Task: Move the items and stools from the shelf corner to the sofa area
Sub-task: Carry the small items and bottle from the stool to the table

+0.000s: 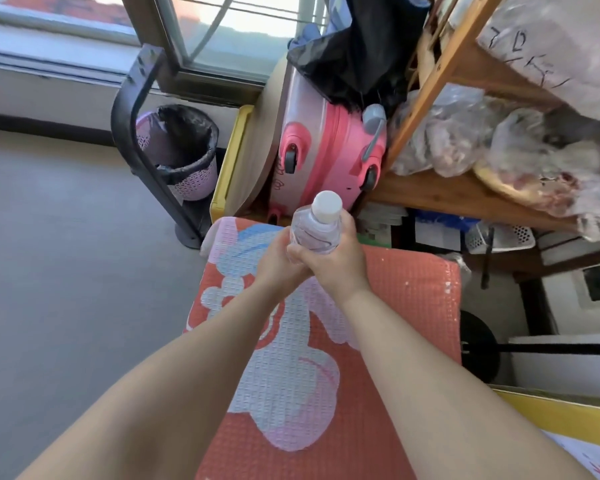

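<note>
A clear plastic bottle (315, 226) with a white cap is held upright above an orange patterned towel (388, 341) that covers a flat surface, perhaps a stool. My right hand (336, 261) grips the bottle's body from the right. Against its left side lies my left hand (278, 261), fingers curled under the bottle. What is beneath the towel is hidden.
A wooden shelf (454, 192) with bagged items stands at right. A pink suitcase (329, 150) leans in the corner beside a yellow-edged board (231, 157). A lilac waste bin (184, 154) and a black metal stand (136, 123) sit left, with bare grey floor (66, 271) beyond.
</note>
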Motion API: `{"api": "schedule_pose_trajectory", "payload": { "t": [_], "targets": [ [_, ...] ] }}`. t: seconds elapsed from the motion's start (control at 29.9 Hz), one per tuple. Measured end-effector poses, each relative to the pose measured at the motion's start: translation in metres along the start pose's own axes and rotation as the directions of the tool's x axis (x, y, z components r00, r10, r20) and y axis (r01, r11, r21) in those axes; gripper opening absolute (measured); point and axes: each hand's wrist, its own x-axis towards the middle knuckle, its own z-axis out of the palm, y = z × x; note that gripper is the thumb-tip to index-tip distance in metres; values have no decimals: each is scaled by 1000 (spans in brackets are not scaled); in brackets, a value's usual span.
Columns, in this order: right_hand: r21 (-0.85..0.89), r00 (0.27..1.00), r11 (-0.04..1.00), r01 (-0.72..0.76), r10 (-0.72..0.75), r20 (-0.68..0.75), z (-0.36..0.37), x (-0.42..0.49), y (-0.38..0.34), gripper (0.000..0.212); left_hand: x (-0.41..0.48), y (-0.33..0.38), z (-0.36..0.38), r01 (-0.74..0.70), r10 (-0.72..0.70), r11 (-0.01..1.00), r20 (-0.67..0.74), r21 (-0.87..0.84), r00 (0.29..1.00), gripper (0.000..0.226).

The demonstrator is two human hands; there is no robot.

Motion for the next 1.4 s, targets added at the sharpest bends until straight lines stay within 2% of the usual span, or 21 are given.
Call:
{"api": "schedule_pose_trajectory", "payload": {
  "t": [0.13, 0.27, 0.37, 0.5, 0.64, 0.87, 1.0, 1.2, 1.4],
  "targets": [
    [9, 999, 999, -32, 31, 34, -9, -7, -14, 83, -14, 5, -5, 49, -50, 999, -26, -9, 998, 50],
    [3, 998, 1000, -12, 12, 61, -22, -24, -43, 87, -34, 21, -20, 22, -23, 999, -33, -23, 999, 50],
    [-31, 996, 998, 46, -44, 76, -37, -40, -80, 81, -55, 46, -36, 6, -6, 1000, -59, 0, 998, 51],
    [-87, 984, 985, 149, -139, 112, -56, -73, -141, 71, -100, 87, -68, -35, 34, 999, -117, -7, 993, 39],
    [-136, 962, 962, 236, -212, 170, -61, -96, -186, 72, -131, 107, -96, -54, 47, 998, -174, -35, 984, 49],
    [-202, 898, 890, 409, -353, 264, -34, -130, -253, 75, -175, 124, -154, -101, 63, 990, -342, -94, 938, 53],
    [-165, 850, 862, 480, -409, 333, 1, -153, -292, 53, -208, 122, -207, -113, 44, 985, -441, -130, 896, 57],
    [-116, 759, 801, 587, -495, 423, 93, -200, -333, 65, -256, 86, -293, -93, -37, 975, -561, -201, 827, 70],
    [-49, 677, 779, 625, -509, 532, 204, -263, -374, 65, -309, 23, -400, -65, -85, 977, -650, -202, 755, 58]
  ]
}}
